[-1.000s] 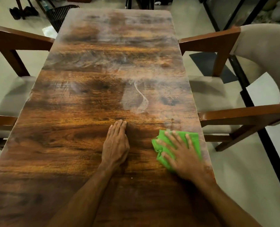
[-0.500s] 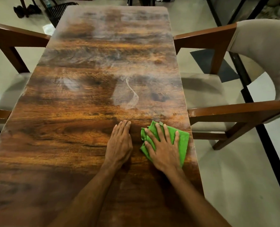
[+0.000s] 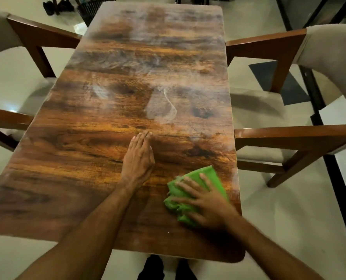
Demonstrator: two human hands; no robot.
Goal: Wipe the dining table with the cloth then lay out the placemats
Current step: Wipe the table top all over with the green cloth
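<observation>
Head view down a long wooden table (image 3: 99, 164), chairs (image 3: 289, 138) on both sides. Left to right: left hand (image 3: 138, 158) lies flat on the wood near the middle, grip released, fingers together, holding nothing. Just right of it, right hand (image 3: 207, 201) spreads over a bunched green cloth (image 3: 196, 179), pressing it down w/ splayed fingers near the table's right edge, close to the near end. Cloth's long axis runs diagonally, near-left to far-right. Progress, as a judgement: wiping is early to midway; hazy smears (image 3: 162, 106) cover the centre and far half. No placemats in view, so that step isn't begun.
</observation>
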